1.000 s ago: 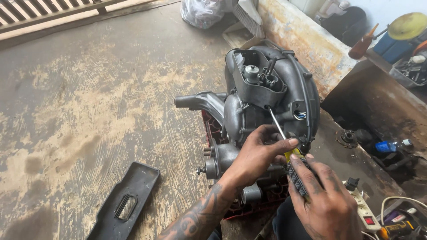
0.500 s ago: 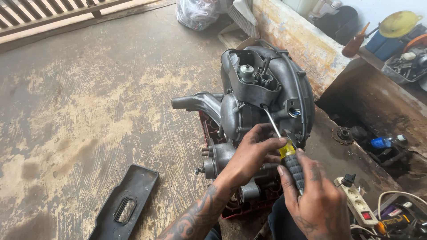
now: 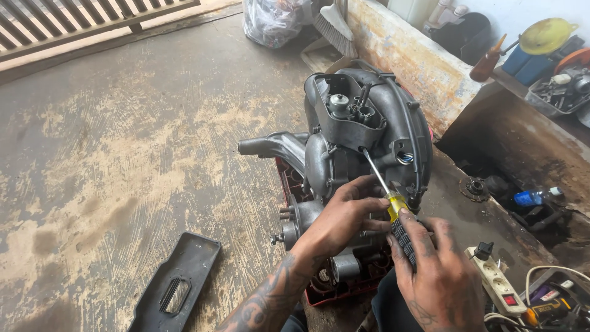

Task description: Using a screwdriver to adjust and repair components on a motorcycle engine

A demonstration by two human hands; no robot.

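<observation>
Bare concrete floor [image 3: 123, 160], grey and streaked with pale sandy patches and swirling scuff marks, fills most of the view, with a slatted wooden grate [image 3: 80, 18] along its far edge and a knotted clear plastic bag [image 3: 273, 21] beside a broom head [image 3: 335, 27] at the back. To the right runs a rusty, flaking metal wall [image 3: 412, 61], and beyond it a grimy sunken pit [image 3: 522, 178] holds a small gear and a blue-capped bottle. A grey cast-metal engine [image 3: 369, 135] stands upright in a red plastic crate [image 3: 332, 295] on the floor, its casing smooth and rounded, with a tubular arm jutting left and a recessed pocket of fittings near the top. The left hand [image 3: 344, 215], forearm tattooed, rests on the engine's lower casing with fingers curled loosely against the metal, gripping nothing that can be made out. The right hand [image 3: 439, 276] is closed around the ribbed black-and-yellow handle of a screwdriver [image 3: 390, 197], whose slim steel shaft angles up and left so that its tip meets the casing just under the pocket. A flat black plastic cover [image 3: 175, 286] with a slotted opening lies on the floor to the lower left, well apart from the engine. A white power strip [image 3: 495, 280] with a red switch lies at the lower right among tangled cables.
</observation>
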